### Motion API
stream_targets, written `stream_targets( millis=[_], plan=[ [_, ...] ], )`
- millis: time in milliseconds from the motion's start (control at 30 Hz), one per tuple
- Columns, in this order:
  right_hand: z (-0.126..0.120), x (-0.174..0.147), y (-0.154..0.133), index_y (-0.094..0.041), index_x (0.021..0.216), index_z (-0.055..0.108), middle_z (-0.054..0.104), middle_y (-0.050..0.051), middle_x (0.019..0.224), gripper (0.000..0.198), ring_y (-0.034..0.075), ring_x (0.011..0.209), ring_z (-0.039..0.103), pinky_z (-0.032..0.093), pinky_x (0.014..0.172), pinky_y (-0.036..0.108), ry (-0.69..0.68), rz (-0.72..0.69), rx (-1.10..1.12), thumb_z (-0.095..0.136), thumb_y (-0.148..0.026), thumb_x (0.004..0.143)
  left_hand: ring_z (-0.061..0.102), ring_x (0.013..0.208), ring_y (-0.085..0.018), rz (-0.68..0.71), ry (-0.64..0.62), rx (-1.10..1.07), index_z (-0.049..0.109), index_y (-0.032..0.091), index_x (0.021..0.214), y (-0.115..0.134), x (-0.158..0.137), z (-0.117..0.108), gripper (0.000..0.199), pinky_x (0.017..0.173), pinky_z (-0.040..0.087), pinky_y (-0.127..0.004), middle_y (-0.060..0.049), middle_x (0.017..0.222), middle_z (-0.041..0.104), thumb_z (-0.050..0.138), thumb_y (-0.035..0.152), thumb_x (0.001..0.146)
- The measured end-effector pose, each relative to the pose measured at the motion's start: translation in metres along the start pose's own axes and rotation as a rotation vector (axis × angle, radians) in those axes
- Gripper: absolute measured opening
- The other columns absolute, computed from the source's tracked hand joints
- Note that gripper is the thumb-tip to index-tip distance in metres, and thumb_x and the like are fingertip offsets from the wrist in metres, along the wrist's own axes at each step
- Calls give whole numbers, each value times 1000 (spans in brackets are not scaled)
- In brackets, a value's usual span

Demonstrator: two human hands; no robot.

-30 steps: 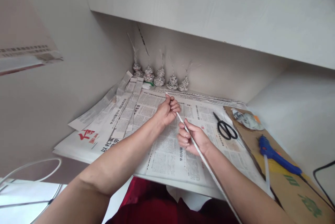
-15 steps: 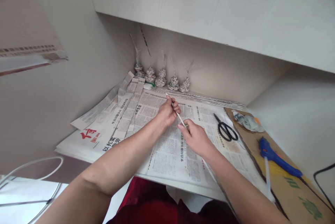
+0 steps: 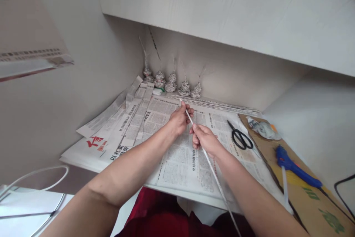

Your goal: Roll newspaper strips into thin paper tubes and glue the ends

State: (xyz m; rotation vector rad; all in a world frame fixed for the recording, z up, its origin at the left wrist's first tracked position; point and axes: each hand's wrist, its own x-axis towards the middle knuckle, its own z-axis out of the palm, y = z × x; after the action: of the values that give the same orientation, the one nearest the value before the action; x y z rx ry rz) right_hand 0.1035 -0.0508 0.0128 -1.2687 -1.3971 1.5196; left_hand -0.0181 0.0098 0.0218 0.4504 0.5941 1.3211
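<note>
A long thin rolled paper stick (image 3: 214, 170) runs slantwise from between my fingers down past the table's front edge. My left hand (image 3: 179, 119) pinches it close to its upper tip, thumb on top. Just below, my right hand (image 3: 204, 138) has its thumb and fingers closed round the same stick. Both hands are over the newspaper sheets (image 3: 177, 166) spread on the table. Black-handled scissors (image 3: 240, 137) lie to the right of my right hand.
Several woven paper gourd shapes (image 3: 171, 83) stand along the back wall. In front lie thin paper sticks (image 3: 227, 106). Cut newspaper strips (image 3: 133, 117) are at left. On cardboard (image 3: 307, 207) at right rests a blue glue gun (image 3: 296, 170) beside a crumpled plastic bag (image 3: 262, 128). A shelf overhangs the back.
My right hand has turned and its fingers have curled under the stick. The stick's lower length, earlier largely behind my right forearm, now shows left of it.
</note>
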Motion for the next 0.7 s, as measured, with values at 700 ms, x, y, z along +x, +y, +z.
stream_targets(
  millis=[700],
  plan=[
    [-14,-18,2,-22,69,47,44,-2,50,38,13,45,42,31,49,27,183,-168,-494,37,-52,89,63,59,-13,-123,-168,105,59,9,82,-1,-4,-2,20,47,44,-19,-12,74,67,47,23,90]
  ],
)
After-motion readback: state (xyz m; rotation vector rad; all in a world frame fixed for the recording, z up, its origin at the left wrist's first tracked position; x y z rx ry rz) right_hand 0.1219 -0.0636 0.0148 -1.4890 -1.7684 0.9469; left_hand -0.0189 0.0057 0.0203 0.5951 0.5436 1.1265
